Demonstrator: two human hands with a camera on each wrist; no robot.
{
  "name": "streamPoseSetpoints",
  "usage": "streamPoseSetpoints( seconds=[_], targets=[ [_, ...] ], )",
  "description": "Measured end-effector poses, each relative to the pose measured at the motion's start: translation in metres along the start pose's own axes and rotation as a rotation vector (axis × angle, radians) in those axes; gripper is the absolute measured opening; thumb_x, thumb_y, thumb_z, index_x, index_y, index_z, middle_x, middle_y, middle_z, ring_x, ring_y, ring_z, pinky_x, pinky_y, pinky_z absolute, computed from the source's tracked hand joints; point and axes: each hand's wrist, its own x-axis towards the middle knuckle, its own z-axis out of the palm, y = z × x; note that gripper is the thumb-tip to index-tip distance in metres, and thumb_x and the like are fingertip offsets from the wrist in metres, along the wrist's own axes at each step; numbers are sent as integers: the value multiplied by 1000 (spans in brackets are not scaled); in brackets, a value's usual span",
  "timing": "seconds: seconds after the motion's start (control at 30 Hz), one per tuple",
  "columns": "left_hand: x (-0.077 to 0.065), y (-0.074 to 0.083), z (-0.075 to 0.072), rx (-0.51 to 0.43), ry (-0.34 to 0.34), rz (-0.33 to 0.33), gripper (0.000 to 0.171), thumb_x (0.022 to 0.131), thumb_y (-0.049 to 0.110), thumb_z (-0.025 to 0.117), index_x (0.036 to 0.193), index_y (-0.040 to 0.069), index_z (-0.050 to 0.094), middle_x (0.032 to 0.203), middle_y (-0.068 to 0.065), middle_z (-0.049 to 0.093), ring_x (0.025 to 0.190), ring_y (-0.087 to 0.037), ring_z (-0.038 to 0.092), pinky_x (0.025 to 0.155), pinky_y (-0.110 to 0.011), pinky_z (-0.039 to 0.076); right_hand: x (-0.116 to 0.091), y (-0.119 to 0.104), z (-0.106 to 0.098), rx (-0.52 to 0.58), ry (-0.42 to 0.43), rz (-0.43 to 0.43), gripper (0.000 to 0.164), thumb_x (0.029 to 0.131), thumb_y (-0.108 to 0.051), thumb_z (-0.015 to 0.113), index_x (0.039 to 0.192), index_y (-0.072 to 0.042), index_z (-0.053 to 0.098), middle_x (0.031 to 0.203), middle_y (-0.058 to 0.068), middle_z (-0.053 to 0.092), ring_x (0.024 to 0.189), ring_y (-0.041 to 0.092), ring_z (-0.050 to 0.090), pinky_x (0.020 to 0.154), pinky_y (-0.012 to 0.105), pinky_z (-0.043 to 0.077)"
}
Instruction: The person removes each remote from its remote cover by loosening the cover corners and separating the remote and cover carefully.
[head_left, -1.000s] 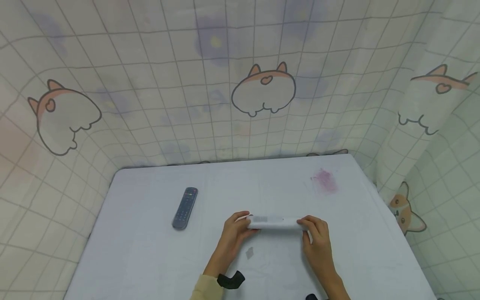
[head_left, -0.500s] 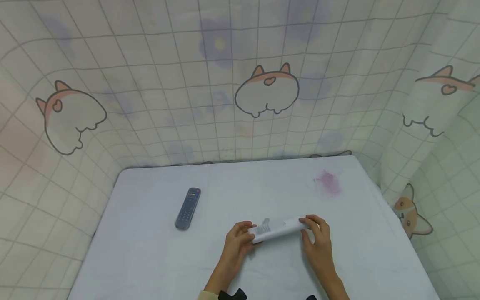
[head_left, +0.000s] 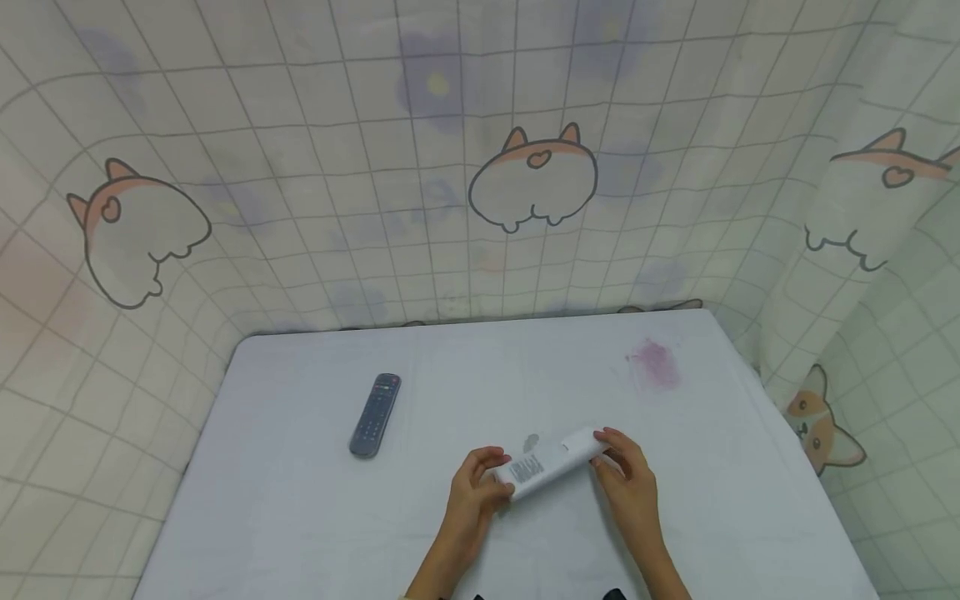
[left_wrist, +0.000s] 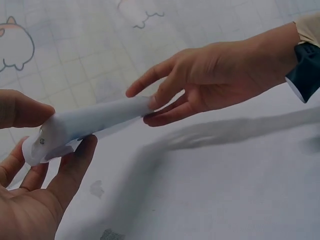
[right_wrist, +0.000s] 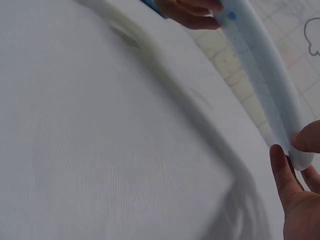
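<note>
A long white pack (head_left: 558,461), slim and tube-like with a grey printed label (head_left: 527,468), is held slantwise between my two hands. Its kind does not show clearly. My left hand (head_left: 468,504) grips the lower left end, thumb on one side and fingers on the other. At the upper right end my right hand (head_left: 628,483) pinches it between thumb and fingers. The left wrist view shows the white pack (left_wrist: 95,120) raised over the table, its shadow beneath. In the right wrist view a small blue mark (right_wrist: 231,16) lies near its left-hand end.
A dark remote control (head_left: 375,415) lies on the white-covered table (head_left: 300,517), left of my hands. Beyond the pack there is a small grey mark (head_left: 531,442), and a pink stain (head_left: 655,364) at the back right. A checked curtain (head_left: 360,208) with printed dogs hangs behind.
The pack has turned from level to slanting, its left end swinging down toward me. More of its printed label now faces up. Both hands keep their hold.
</note>
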Motion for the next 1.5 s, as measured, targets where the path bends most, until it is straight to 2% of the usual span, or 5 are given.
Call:
streamPoseSetpoints(
  seconds=[0.13, 0.43, 0.9, 1.27, 1.5],
  targets=[
    [-4, -3, 1, 2, 4, 10, 68, 79, -5, 67, 143, -4, 42, 140, -17, 52, 111, -17, 59, 91, -27, 52, -1, -3, -1, 100, -21, 101, 47, 99, 6, 62, 143, -9, 58, 157, 10, 48, 125, 1, 58, 96, 14, 54],
    [-14, -8, 3, 25, -7, 22, 73, 76, -8, 66, 144, -5, 39, 138, -17, 49, 113, -16, 60, 93, -27, 54, 1, -9, 0, 229, -1, 174, 42, 105, -18, 64, 145, -8, 57, 148, 13, 56, 108, -4, 68, 90, 16, 57],
    [-25, -20, 1, 96, -39, 89, 82, 66, -14, 65, 144, -7, 41, 128, -11, 46, 119, -17, 54, 98, -21, 51, 5, -15, 12, 248, -68, 343, 51, 105, -26, 64, 150, -9, 46, 157, 8, 44, 121, 1, 58, 91, 18, 58],
    [-30, -20, -7, 246, -114, 109, 79, 73, -10, 68, 146, -2, 42, 133, -15, 46, 122, -21, 50, 104, -21, 46, 4, -26, 21, 298, -75, 313, 47, 103, -15, 67, 146, -3, 52, 152, 13, 47, 114, 4, 61, 86, 19, 58],
    [-25, -14, -5, 399, -103, 68, 73, 85, 12, 75, 150, 11, 44, 143, -15, 47, 115, -19, 50, 87, -28, 50, 7, -29, 24, 266, -122, 258, 46, 102, -16, 67, 145, -5, 54, 155, 11, 47, 120, 4, 61, 91, 21, 58]
  ],
)
